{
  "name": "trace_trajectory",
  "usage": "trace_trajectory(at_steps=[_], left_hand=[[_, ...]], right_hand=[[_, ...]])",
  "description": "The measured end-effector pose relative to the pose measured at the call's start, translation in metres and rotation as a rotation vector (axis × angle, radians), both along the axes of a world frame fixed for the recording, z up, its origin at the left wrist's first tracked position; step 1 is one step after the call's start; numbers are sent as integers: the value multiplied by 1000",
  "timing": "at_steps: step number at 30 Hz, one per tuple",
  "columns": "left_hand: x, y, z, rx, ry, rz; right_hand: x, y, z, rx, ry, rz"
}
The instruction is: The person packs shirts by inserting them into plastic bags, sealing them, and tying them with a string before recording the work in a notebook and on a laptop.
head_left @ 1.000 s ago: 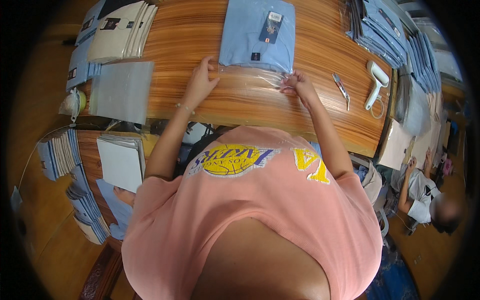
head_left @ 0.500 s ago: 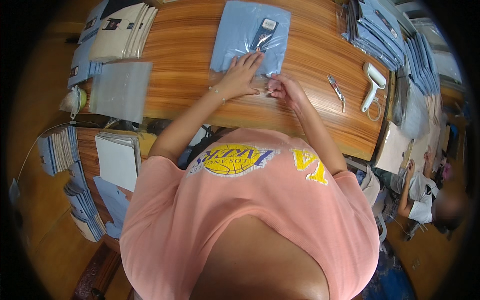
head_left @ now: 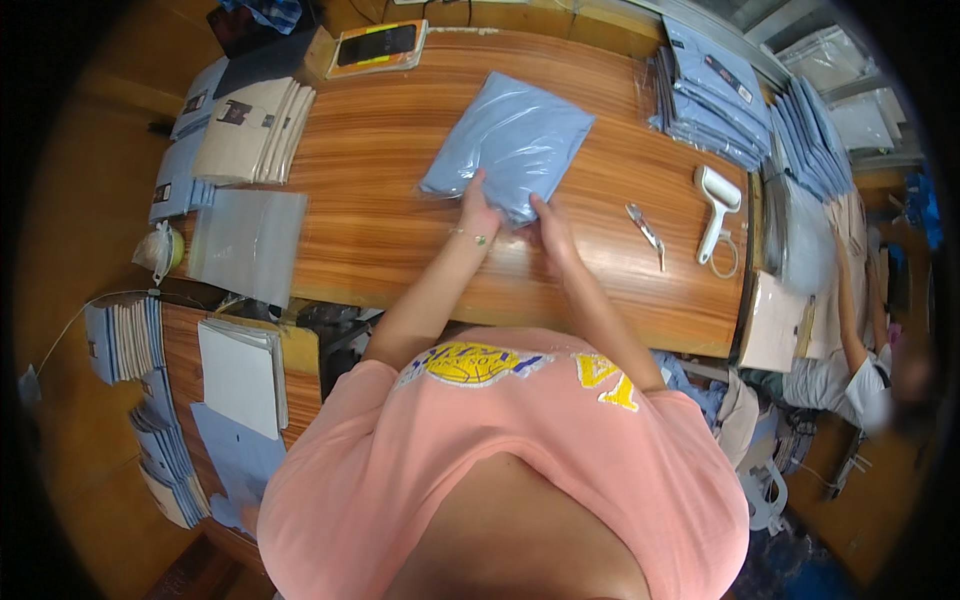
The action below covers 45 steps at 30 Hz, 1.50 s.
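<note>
A folded light-blue garment in a clear plastic bag [head_left: 512, 140] is tilted over the middle of the wooden table [head_left: 370, 230], its plain side up with no label showing. At its near edge, my left hand [head_left: 480, 212] grips the left part, thumb on top. My right hand [head_left: 553, 228] pinches the near right corner, also with the thumb uppermost. The fingers of both hands are mostly hidden under the package. Whether its far end touches the table I cannot tell.
A white lint roller [head_left: 716, 210] and small thread snips [head_left: 646, 236] lie to the right. Bagged blue garments [head_left: 708, 105] are stacked at the far right. Leftward are beige garments [head_left: 243, 140] and flat clear bags [head_left: 248, 240]. A phone [head_left: 378, 45] lies at the back. Another person's arm [head_left: 850, 310] shows at right.
The bagged garment has been turned over, its label side now out of sight, and it sits at an angle nearer me. My hands went from its near edge area to gripping it.
</note>
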<state>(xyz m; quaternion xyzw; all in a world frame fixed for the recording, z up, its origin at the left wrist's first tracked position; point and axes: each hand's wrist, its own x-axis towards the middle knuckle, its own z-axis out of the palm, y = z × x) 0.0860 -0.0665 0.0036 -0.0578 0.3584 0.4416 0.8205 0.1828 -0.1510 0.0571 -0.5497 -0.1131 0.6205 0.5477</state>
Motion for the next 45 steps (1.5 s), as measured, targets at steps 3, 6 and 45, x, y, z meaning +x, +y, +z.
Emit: trace_trajectory(at_steps=[3,6,45], left_hand=[[1,-26,3,-74,-58,-52],[-43,-81,6,-115,30,-380],[-82,-22,-16,1843,1811,-620]], right_hand=[[28,14,-21,190,-211,-98],[55,5,-23,93,-820,116],[-7,78,-22,519,-1840,788]])
